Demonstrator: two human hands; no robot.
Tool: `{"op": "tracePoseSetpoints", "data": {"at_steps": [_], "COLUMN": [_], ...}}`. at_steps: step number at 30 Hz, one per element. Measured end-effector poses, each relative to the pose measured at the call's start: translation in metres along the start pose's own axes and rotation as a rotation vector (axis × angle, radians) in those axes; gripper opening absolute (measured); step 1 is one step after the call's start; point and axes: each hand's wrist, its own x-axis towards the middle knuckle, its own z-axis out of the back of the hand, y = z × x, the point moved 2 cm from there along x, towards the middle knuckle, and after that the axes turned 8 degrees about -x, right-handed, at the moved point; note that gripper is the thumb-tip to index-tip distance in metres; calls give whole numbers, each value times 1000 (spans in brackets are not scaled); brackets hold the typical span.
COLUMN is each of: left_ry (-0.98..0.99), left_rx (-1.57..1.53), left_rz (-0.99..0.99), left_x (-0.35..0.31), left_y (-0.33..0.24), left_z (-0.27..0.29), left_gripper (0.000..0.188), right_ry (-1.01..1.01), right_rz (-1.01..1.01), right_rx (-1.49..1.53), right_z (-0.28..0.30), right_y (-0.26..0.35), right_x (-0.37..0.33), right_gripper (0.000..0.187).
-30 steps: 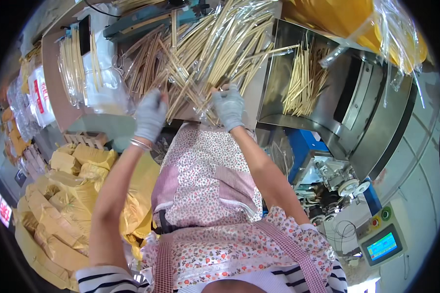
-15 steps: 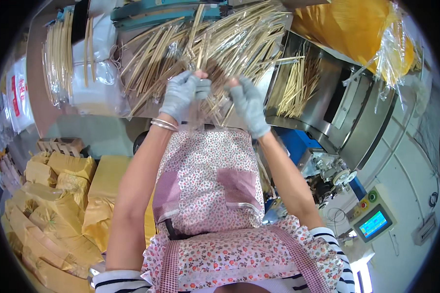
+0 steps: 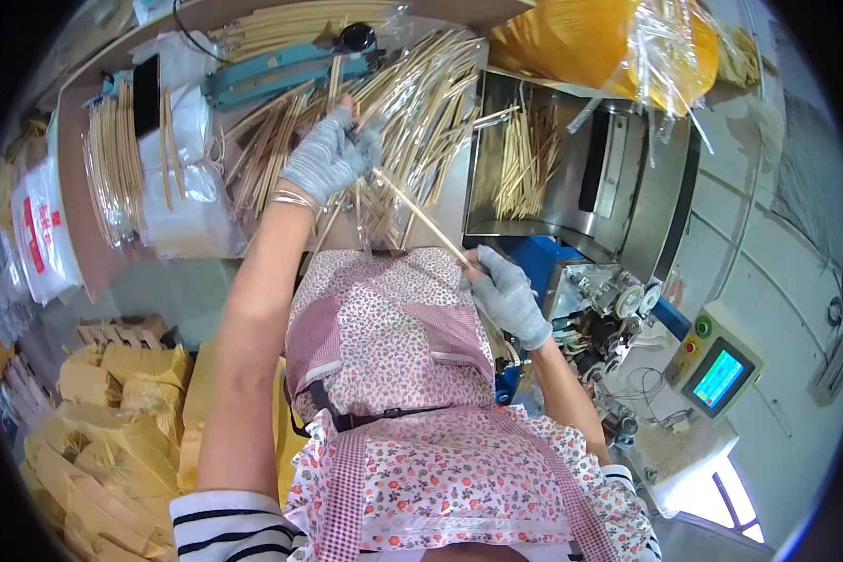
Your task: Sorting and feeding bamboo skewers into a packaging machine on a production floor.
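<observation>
2 gloved hands share the work over a table strewn with clear-wrapped sticks. At far left a bundled stack of wrapped sticks (image 3: 114,169) lies on the table's left end, beside white plastic bags (image 3: 183,201). The left hand (image 3: 326,159) is closed around a bunch of loose wrapped sticks (image 3: 412,112) on the table top. A single wrapped stick (image 3: 421,217) runs slantwise from that hand down to the right hand (image 3: 507,295), which pinches its lower end at the apron's edge. By my reading this is the gathering step, sticks being pulled into one bunch. Squaring the ends looks needed next. Rightmost, a metal hopper (image 3: 524,159) holds bare sticks.
</observation>
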Motion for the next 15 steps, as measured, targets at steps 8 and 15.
{"op": "tracePoseSetpoints", "data": {"at_steps": [8,15], "left_ry": [144,195], "left_rx": [1484,313], "left_rz": [-263,-537], "left_x": [-103,-164], "left_y": [48,29], "left_z": [-73,-104], "left_gripper": [23,13], "right_ry": [-505,-652], "right_rz": [733,569], "right_rx": [-740,-409], "right_z": [62,69], "right_y": [45,51], "right_x": [-27,-41], "right_gripper": [19,7]}}
